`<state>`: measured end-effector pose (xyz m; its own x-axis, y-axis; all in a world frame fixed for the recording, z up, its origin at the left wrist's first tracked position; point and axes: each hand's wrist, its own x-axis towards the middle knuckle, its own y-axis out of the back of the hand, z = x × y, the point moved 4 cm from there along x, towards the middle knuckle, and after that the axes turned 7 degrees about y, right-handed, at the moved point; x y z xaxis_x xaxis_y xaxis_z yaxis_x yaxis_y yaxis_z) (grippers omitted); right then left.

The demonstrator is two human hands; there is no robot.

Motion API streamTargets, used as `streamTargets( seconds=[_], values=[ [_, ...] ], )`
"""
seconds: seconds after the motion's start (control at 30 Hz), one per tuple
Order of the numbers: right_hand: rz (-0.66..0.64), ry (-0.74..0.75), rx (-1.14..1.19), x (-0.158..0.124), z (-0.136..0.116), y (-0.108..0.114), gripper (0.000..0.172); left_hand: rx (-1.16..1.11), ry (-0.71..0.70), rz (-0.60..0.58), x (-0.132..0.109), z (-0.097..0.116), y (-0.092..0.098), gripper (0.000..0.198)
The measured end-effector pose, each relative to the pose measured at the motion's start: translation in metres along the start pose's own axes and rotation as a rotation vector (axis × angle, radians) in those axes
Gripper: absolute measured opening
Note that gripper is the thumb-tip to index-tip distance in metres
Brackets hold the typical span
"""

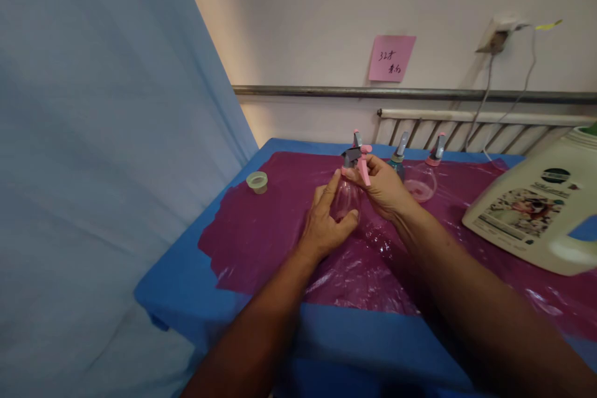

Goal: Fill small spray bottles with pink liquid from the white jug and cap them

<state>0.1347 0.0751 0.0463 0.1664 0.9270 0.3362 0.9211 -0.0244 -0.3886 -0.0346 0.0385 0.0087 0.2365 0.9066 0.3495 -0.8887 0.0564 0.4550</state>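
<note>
Pink and grey, the spray head (pixel 357 155) stands near the centre of the frame, atop a clear spray bottle (pixel 346 200) that sits upright between the two hands. The left hand (pixel 323 219) is curved around the bottle's side, thumb low on the body, index finger reaching up to the neck. The right hand (pixel 379 183) grips the spray head near its base with bent fingers, just behind the pink trigger.

Beneath lies a shiny purple plastic sheet (pixel 265 236) over a blue-covered table (pixel 180 267). Right of the hands stand a teal bottle (pixel 397 166) and a clear bottle (pixel 425 181) with pinkish liquid at its bottom. A pale green cap (pixel 257 183) rests left of centre, well apart from the hands. A large cream jug (pixel 536 217) fills the right edge. A blue curtain (pixel 93 137) covers the left; a pink note (pixel 392 58) sticks to the wall (pixel 303 18), upper right of centre.
</note>
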Motion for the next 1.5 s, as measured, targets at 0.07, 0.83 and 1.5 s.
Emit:
streamTargets(
  seconds=[0.07,0.83,1.5],
  values=[
    [0.003,-0.007,0.011,-0.001,0.004,-0.002,0.072,0.027,0.009,-0.008,0.0,-0.001,-0.001,0.1],
    [-0.138,0.013,-0.055,0.001,-0.006,0.004,0.066,-0.045,0.052,-0.052,0.002,-0.001,0.0,0.1],
    [0.057,0.067,-0.053,-0.005,0.018,0.001,0.093,-0.016,0.004,-0.037,0.002,-0.004,-0.002,0.093]
  ],
)
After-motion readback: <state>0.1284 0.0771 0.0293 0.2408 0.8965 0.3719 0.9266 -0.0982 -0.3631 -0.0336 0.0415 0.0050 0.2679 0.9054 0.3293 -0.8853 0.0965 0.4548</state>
